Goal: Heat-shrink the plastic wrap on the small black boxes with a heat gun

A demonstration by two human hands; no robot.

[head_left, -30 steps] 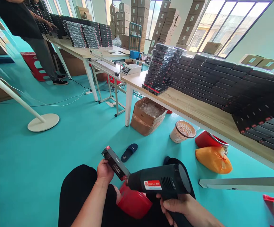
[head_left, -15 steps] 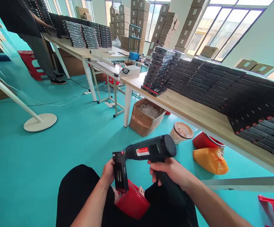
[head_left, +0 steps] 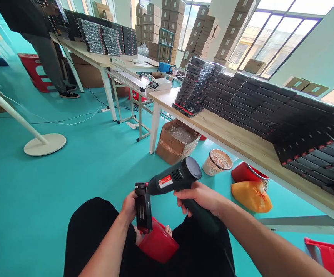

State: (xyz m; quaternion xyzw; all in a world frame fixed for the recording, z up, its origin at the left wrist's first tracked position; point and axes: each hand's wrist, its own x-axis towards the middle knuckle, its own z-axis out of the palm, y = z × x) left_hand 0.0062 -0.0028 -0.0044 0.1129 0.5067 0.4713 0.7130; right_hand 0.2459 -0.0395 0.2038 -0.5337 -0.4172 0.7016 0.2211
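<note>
against left grip (head_left: 129, 207) | black box (head_left: 143, 209), edge pinched | right grip (head_left: 197, 197) clasping heat gun (head_left: 174, 177)

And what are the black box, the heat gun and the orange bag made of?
The black box looks like smooth card: flat sides, crisp edges, lettering.
The heat gun seems to be hard, mostly dull black plastic: it has a rounded, moulded-looking body with slots.
The orange bag could be thin plastic or cloth: it looks soft, slightly shiny, with gathered creases.

Open floor (head_left: 97, 169) lies beyond the left hand (head_left: 129, 207); box (head_left: 142, 209) and heat gun (head_left: 167, 181) block the way to the right hand (head_left: 200, 197).
</note>
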